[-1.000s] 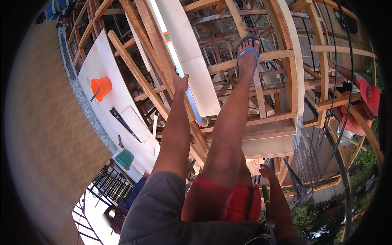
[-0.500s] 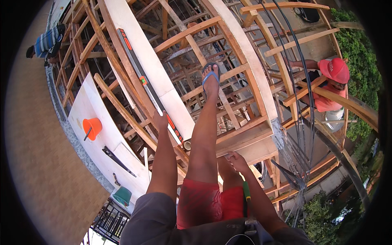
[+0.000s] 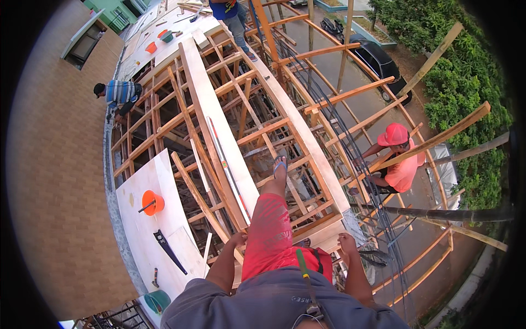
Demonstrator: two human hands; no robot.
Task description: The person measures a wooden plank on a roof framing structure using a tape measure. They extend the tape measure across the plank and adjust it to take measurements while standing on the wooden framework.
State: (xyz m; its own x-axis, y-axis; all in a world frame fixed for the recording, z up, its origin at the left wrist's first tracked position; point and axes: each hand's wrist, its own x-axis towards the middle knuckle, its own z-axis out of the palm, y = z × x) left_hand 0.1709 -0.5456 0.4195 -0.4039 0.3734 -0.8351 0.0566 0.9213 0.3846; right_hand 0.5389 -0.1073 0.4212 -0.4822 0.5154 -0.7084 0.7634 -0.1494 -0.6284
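My left hand (image 3: 237, 239) is beside my red-clad thigh, at the near end of a wooden beam (image 3: 219, 181). Its fingers are loosely bent and apart, with nothing visible in them. My right hand (image 3: 346, 245) is raised near the corner of the wooden frame, its fingers curled in; anything within them is too small to make out. A long spirit level (image 3: 224, 164) lies along a pale plywood strip (image 3: 198, 71), apart from both hands. My sandalled foot (image 3: 280, 166) rests on the framework ahead.
A plywood sheet (image 3: 145, 183) at left carries an orange bucket (image 3: 153, 203), a handsaw (image 3: 169, 251) and a hammer (image 3: 155, 277). One person (image 3: 402, 159) in a red cap is at right; others are farther off. Open gaps lie between the beams. Dark cables (image 3: 350, 151) run along the right.
My left hand has let go of the spirit level and drawn back toward me. My right hand has moved right. The view has tilted up, showing more of the far structure.
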